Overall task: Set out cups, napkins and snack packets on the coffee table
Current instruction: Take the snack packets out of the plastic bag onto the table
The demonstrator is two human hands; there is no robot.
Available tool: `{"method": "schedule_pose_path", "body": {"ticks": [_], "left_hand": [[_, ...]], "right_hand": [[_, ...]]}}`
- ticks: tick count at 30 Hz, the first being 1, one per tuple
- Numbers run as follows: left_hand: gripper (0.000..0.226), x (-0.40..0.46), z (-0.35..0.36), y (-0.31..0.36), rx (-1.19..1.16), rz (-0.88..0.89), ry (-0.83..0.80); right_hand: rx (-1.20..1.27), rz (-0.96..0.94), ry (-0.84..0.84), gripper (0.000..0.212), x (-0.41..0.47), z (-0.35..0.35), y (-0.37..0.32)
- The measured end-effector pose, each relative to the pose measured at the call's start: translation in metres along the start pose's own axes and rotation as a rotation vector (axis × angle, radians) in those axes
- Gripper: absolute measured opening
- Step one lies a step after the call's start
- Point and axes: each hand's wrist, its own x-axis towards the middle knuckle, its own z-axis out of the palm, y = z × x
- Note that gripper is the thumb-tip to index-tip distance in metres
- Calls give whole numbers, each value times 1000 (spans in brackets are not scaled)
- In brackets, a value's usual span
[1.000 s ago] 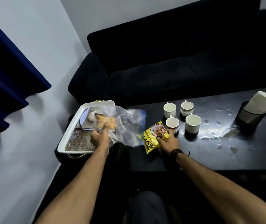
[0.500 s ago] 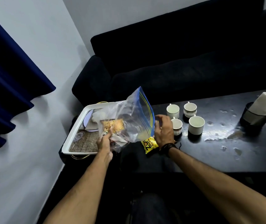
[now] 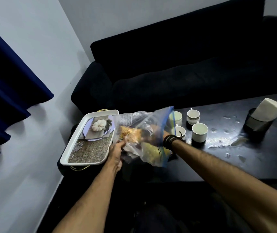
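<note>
My left hand [image 3: 116,153] is shut on the lower left of a clear zip bag [image 3: 154,118] with a blue seal, held over the left end of the dark coffee table [image 3: 235,158]. My right hand [image 3: 156,134] is pushed into the bag's mouth up to the wristband and shows only dimly through the plastic. An orange snack packet [image 3: 131,133] sits inside the bag. A yellow snack packet [image 3: 149,149] lies on the table under the bag. Several white cups [image 3: 200,132] stand close together just right of the bag. White napkins [image 3: 269,109] stick out of a dark holder [image 3: 253,122] at the far right.
A white tray [image 3: 85,121] with a printed pumpkin picture rests left of the table, touching the bag's side. A black sofa [image 3: 176,73] runs behind the table. Wet patches [image 3: 221,143] glisten on the tabletop beside the cups. A blue curtain [image 3: 3,91] hangs at the left.
My right hand left the yellow packet on the table, rose to the bag's mouth and went inside it. The bag was lifted and tipped open towards the right.
</note>
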Motion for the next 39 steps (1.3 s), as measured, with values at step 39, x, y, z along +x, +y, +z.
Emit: {"method": "schedule_pose_path", "body": {"ticks": [39], "left_hand": [[36,12,-57,48,198,126,931]], "right_hand": [[907,512,622,25,37,-9,60]]}}
